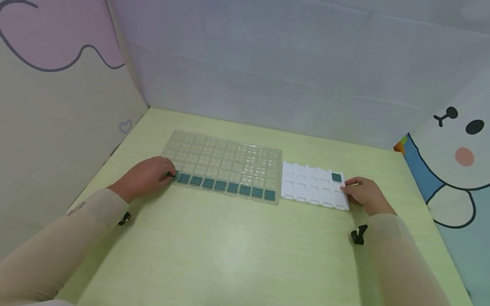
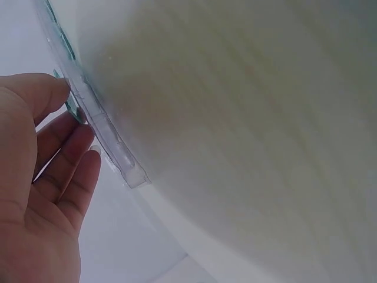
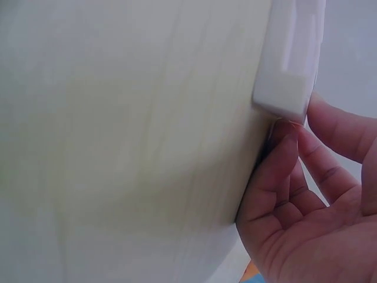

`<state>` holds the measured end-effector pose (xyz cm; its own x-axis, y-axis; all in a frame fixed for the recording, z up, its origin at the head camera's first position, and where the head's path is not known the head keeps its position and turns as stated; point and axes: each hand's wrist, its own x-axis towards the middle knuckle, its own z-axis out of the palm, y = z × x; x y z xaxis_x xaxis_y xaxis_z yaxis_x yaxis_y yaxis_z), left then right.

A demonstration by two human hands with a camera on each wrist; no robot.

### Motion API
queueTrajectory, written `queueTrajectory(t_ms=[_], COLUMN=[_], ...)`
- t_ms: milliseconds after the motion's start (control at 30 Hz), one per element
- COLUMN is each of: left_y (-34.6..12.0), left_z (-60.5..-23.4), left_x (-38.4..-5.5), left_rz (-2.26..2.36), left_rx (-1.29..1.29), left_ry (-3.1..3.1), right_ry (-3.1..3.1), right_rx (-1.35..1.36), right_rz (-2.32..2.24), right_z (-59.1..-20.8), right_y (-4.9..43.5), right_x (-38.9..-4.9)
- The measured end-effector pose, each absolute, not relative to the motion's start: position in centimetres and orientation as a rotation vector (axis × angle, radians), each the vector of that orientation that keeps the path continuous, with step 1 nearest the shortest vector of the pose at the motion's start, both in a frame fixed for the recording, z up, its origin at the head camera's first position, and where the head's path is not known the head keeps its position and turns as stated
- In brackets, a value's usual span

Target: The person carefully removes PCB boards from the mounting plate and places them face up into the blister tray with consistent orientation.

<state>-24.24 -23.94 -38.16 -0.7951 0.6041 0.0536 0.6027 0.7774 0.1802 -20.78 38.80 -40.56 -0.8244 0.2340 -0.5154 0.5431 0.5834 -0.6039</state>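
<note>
A clear plastic tray (image 1: 226,163) lies on the table, its front row holding several small dark-green square chips (image 1: 220,185). At that row's left end my left hand (image 1: 147,178) pinches one green chip (image 2: 73,110) between thumb and fingers; in the left wrist view the chip stands tilted at the tray's edge. To the right is a white compartment tray (image 1: 311,188) with one green chip (image 1: 336,177) in its far right pocket. My right hand (image 1: 363,193) grips this tray's right edge, thumb on top and fingers at the side, as the right wrist view (image 3: 318,194) also shows.
The pale wooden table (image 1: 229,255) extends in front of both trays. A white wall panel (image 1: 268,76) stands behind, with printed panels at left (image 1: 65,106) and right (image 1: 455,170). Black clips (image 1: 358,235) hang at both wrists.
</note>
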Motion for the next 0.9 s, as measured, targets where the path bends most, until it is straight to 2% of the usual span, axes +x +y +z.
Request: queueTrajectory(t_ms=[900], left_y=[-23.94], left_z=[-38.03], left_x=[-24.31], left_rz=[0.304], left_rx=[1.016], left_ry=[2.935], right_ry=[2.434], right_rx=[0.613], right_rz=[-1.134], right_z=[-40.39], right_y=[38.65], right_x=[-20.51])
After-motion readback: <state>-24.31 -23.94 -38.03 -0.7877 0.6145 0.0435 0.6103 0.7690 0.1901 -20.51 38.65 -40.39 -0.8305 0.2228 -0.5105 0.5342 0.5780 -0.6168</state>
